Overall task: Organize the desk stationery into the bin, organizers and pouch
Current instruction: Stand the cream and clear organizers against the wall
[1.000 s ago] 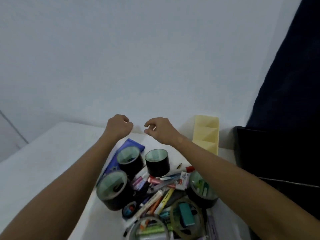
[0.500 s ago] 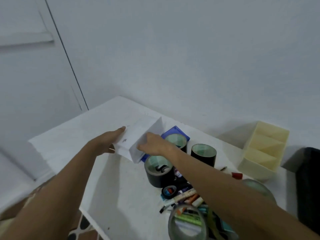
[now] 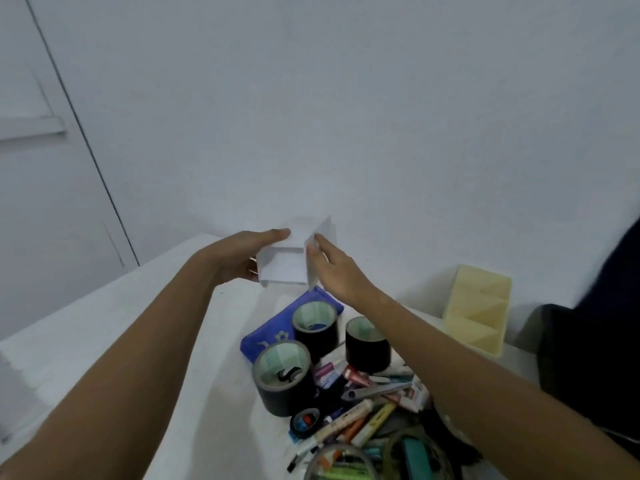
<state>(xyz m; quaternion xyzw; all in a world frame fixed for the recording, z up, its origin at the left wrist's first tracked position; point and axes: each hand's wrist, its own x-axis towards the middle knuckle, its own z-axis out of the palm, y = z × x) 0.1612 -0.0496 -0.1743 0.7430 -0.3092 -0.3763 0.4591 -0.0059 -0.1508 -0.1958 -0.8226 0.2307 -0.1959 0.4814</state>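
A white open-topped bin (image 3: 287,263) is held between both hands above the far part of the white desk (image 3: 145,334). My left hand (image 3: 242,254) presses flat against its left side, fingers straight. My right hand (image 3: 332,268) holds its right wall, thumb on the rim. Below lies a blue pouch (image 3: 273,332) with three black tape rolls (image 3: 287,375) around it. A heap of markers and pens (image 3: 360,420) lies at the near edge. A cream compartment organizer (image 3: 479,317) stands at the right by the wall.
More tape rings and a teal item (image 3: 415,459) sit at the bottom edge. A dark chair or bag (image 3: 588,358) stands right of the desk. The wall runs close behind the desk, and a door is at the left.
The hands, which held nothing a second ago, have taken the white bin from the desk's left and carried it up toward the wall. The camera has swung back right.
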